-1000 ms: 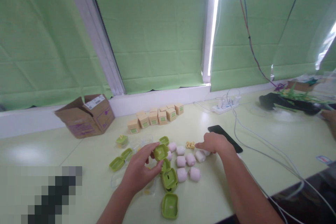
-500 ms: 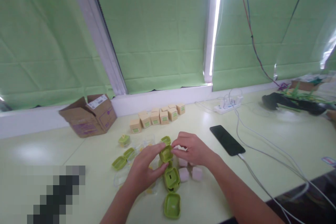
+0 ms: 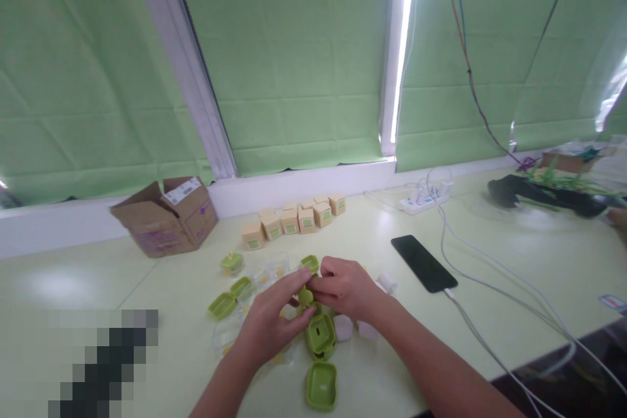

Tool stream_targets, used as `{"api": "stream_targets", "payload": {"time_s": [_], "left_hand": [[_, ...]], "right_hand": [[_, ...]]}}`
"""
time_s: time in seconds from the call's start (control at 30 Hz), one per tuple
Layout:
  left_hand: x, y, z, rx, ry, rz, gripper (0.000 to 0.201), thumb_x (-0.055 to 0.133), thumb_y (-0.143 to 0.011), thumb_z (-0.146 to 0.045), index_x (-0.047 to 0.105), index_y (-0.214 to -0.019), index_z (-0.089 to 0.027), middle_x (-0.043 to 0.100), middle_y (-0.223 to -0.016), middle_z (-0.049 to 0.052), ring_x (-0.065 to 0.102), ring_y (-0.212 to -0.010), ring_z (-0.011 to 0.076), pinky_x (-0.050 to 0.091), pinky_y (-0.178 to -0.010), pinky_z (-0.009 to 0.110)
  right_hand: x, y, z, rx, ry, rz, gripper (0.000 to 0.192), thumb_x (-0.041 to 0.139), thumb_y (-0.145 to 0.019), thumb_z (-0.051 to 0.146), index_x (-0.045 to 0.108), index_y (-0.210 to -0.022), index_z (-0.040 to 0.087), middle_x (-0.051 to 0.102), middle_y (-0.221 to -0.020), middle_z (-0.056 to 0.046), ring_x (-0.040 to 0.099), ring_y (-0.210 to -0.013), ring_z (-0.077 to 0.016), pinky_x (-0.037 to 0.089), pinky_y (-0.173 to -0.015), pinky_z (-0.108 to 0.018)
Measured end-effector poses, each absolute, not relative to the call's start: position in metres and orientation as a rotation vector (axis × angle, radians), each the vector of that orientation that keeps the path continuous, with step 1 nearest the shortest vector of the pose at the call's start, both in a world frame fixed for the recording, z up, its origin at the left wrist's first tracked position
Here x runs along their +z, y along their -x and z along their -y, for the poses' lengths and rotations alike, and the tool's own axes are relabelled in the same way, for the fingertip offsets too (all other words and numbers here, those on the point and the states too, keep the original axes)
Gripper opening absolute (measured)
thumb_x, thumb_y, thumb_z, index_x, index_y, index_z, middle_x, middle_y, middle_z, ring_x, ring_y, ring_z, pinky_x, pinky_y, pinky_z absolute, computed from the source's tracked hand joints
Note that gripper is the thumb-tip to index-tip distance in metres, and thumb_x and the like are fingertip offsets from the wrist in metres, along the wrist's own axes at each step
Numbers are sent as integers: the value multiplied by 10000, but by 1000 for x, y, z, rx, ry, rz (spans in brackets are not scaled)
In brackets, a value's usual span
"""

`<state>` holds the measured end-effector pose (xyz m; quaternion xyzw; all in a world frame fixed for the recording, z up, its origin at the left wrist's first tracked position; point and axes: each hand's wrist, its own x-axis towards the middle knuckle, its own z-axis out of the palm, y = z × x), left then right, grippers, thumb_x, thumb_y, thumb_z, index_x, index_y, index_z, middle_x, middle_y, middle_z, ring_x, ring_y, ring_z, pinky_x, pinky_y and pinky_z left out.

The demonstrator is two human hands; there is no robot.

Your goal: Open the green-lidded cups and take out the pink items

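Note:
My left hand and my right hand meet over the table, both closed on one small green plastic case, most of it hidden by my fingers. Just below them lies an open green case, and another green case sits nearer the table's front edge. Pale pink pouches lie under my right wrist. More green cases rest to the left of my left hand.
A row of small tan boxes and a tipped cardboard box stand by the window sill. A black phone on a cable lies right, near a white power strip. Another person's hand shows at far right.
My right hand left the pink pouches and came to the green case in my left hand. Both hands now close over it, lower and tighter than half a second ago.

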<state>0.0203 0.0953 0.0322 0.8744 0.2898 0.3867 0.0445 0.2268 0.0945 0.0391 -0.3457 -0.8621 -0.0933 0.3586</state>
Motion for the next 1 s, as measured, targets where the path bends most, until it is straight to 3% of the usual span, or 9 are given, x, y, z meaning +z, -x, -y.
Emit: {"api": "stream_targets", "payload": {"time_s": [0.23,0.43,0.6,0.87,1.0], "left_hand": [[32,-19,-97,1210,-2801,-866,521,688,-778,-219,533,-1275,-239,680,-1171,66,669,-1023,215,563,-904,345],[33,-20,-96,1223,-2761,-874,515,685,-782,-215,535,-1274,-238,678,-1173,69,681,-986,204,600,-802,290],[35,-20,-96,1238,-2766,-879,497,700,-772,-234,563,-1249,-219,695,-1138,73,684,-984,215,576,-861,312],[38,-20,-96,1227,-2753,-849,520,709,-762,-205,556,-1259,-220,696,-1131,79,694,-943,206,595,-798,289],[35,-19,-96,1254,-2702,-829,519,698,-774,-189,547,-1269,-233,686,-1148,76,695,-906,184,609,-688,243]], "right_hand": [[36,-224,-97,-106,875,2270,119,580,-846,221,654,-759,188,524,-724,8,487,-669,-101,352,-595,-201],[38,-224,-96,-69,871,2300,134,544,-878,217,662,-823,182,599,-799,-12,538,-733,-111,389,-642,-199],[41,-225,-95,-167,862,2306,152,535,-881,231,659,-803,190,603,-774,-6,541,-719,-112,375,-618,-208],[37,-225,-96,-320,824,2285,199,497,-906,284,643,-799,202,601,-726,2,520,-665,-107,343,-566,-223],[35,-224,-98,-317,808,2293,196,494,-906,282,632,-798,193,614,-737,-3,530,-668,-111,363,-585,-225]]}}
